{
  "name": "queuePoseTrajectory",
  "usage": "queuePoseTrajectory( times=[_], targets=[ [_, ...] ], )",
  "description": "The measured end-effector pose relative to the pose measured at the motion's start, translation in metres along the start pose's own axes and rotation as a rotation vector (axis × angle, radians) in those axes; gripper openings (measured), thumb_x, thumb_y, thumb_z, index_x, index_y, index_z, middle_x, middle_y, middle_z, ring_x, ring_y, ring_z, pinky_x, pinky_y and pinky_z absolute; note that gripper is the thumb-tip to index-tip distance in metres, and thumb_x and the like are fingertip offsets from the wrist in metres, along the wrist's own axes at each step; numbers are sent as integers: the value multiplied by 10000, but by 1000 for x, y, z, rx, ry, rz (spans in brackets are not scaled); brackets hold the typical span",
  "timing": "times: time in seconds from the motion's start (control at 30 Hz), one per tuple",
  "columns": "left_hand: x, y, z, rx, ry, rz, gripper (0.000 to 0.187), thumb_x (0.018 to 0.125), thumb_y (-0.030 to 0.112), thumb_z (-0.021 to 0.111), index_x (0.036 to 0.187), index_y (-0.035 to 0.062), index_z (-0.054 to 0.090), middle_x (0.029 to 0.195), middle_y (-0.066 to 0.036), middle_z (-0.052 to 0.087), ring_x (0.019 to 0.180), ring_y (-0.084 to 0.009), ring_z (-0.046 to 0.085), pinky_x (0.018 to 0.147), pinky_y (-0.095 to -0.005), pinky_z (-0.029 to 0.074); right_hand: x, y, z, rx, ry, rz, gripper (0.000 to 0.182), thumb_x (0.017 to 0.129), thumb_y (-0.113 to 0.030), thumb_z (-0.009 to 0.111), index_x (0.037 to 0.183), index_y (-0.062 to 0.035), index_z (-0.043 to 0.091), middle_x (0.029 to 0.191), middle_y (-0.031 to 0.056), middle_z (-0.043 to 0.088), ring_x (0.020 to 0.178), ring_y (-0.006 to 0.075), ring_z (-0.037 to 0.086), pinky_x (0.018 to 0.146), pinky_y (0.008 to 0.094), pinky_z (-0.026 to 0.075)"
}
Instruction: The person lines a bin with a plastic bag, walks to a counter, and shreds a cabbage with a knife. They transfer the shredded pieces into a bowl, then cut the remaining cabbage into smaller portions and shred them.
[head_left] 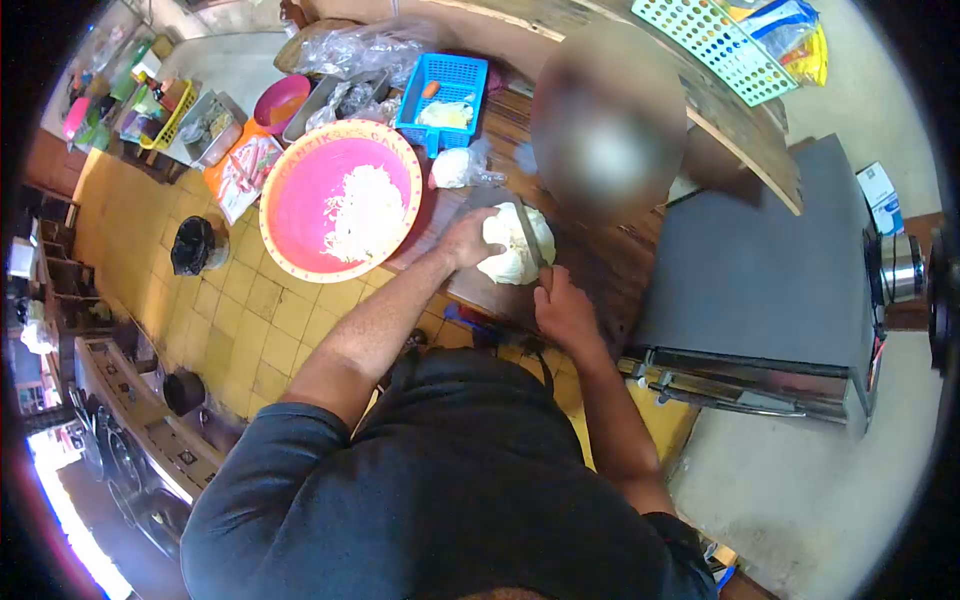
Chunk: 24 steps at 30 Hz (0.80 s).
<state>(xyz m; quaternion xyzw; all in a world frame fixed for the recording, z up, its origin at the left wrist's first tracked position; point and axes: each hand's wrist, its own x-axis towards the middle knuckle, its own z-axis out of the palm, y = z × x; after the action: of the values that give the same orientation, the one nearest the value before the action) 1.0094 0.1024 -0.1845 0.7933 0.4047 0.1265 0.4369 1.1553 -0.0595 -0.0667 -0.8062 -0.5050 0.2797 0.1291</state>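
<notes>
Cutting is under way at the centre of the frame: the left hand [465, 240] presses down on a pale cabbage head [515, 245] that sits on the dark wooden counter [600, 265], fingers curled over its left flank, grip closed against it. The right hand [562, 305], just below the cabbage, is clenched around the handle of a knife [530, 235]; the blade runs up across the top of the head, apparently partway into it, though how deep it sits cannot be told from this view.

To the left of centre a large pink basin [300, 215] holds a heap of finely shredded white cabbage [365, 212]. Above it, toward the top middle of the frame, stands a blue basket [470, 75] with pale pieces inside, and a clear bag with a white lump [455, 168] lies between basket and cabbage head. A grey metal appliance [770, 290] fills the right of the frame. Yellow floor tiles [250, 330] show at lower left.

Judgement: the step in hand is slicing or halving the head. The next move calls for a steady downward push of the blade while the holding fingers keep clear of the edge, as they lie close beside it.
</notes>
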Motion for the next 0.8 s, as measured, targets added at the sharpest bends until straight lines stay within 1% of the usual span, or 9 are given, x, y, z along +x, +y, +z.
queuePoseTrajectory(
  times=[0.03,0.17,0.23,0.27,0.33,0.47,0.53,0.63,0.8],
  targets=[
    [0,0,-1,10,-2,-10,730,753,296,760,1341,45,408,1316,-176,480,1241,-302,453,1057,-371,353,2,-1,3,-102,-58,18,449,874,-263,511,1215,4,394,982,292,616,933,467,583,810,547,451],
    [-3,0,-3,-1,13,13,742,739,291,773,1337,46,409,1305,-172,490,1232,-294,462,1053,-366,357,2,-4,12,-74,-52,-11,432,879,-240,507,1200,19,378,970,293,616,904,468,592,800,558,454],
    [-4,-1,-2,-41,13,-11,747,736,277,783,1329,27,405,1281,-179,508,1217,-281,476,1045,-353,367,-1,0,19,-44,72,-61,425,879,-231,510,1201,11,377,959,292,619,882,475,595,785,567,455],
    [0,-5,1,-39,6,-10,747,736,277,783,1329,27,405,1281,-179,508,1217,-281,476,1045,-353,367,-1,3,20,-40,73,-55,425,879,-231,510,1201,11,377,959,292,619,882,475,595,785,567,455],
    [7,-11,6,-214,-52,-37,751,741,252,788,1328,4,390,1262,-186,521,1201,-263,490,1034,-343,378,-1,2,17,-99,-73,18,448,874,-224,518,1222,12,364,955,293,620,886,479,595,782,566,459],
    [5,-7,3,-126,-47,-72,743,747,226,787,1321,-11,381,1237,-184,538,1184,-254,503,1024,-345,389,2,4,18,-43,-2,-57,466,876,-220,512,1236,25,348,953,299,619,885,481,597,785,559,465],
    [7,-11,6,-187,-39,-79,779,703,336,792,1325,45,424,1262,-186,538,1190,-297,508,1011,-357,398,1,1,17,-79,-32,-20,463,879,-224,499,1226,40,343,954,317,612,881,485,598,788,559,467],
    [9,-16,9,-183,-30,-91,776,700,331,796,1323,58,424,1259,-178,543,1188,-299,509,1011,-363,396,3,-6,12,-75,-123,41,424,885,-226,480,1186,44,354,944,331,609,881,488,599,798,566,463],
    [3,-8,6,-128,8,-67,759,695,323,802,1309,71,434,1270,-176,527,1187,-306,506,1002,-373,400,8,-11,4,-119,-170,37,372,881,-200,464,1146,41,363,933,336,611,898,490,598,815,559,466]
  ],
)
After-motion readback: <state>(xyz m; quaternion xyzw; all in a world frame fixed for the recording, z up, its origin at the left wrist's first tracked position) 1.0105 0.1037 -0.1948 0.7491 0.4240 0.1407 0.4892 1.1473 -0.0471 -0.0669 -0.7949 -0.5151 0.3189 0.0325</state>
